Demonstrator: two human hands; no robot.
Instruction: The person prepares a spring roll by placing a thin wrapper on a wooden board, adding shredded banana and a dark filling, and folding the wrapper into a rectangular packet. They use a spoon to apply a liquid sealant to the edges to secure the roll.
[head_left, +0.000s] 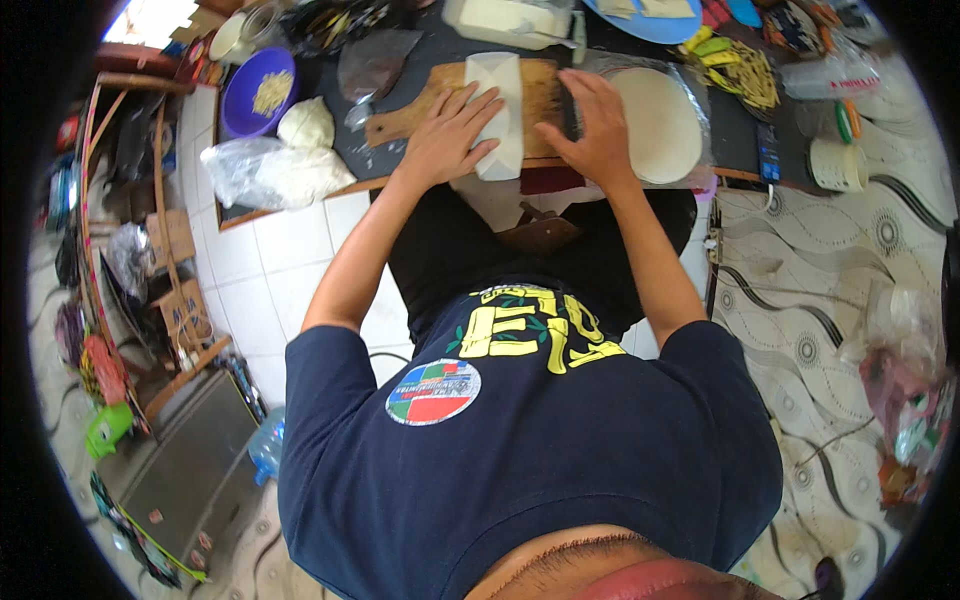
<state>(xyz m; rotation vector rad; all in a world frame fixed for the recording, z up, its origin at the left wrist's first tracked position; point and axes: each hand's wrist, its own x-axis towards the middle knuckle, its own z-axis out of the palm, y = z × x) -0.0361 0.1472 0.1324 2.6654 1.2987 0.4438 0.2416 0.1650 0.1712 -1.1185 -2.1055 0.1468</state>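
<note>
A thin white wrapper sheet (504, 112), folded into a long strip, lies across a wooden cutting board (544, 105) with its near end past the board's edge. My left hand (454, 139) rests flat on the strip's left side, fingers spread. Over the board's right edge is my right hand (596, 124), fingers apart and holding nothing. Beside it, a stack of round white wrapper sheets (658, 124) lies on clear plastic.
Left of the board are a purple bowl (234, 97) of chopped pieces, a dough ball (307, 124) and a plastic bag of white flour-like stuff (270, 176). Beyond stand a white tub (480, 36) and blue plate (660, 28). Banana pieces (720, 58) and a phone (768, 154) lie right.
</note>
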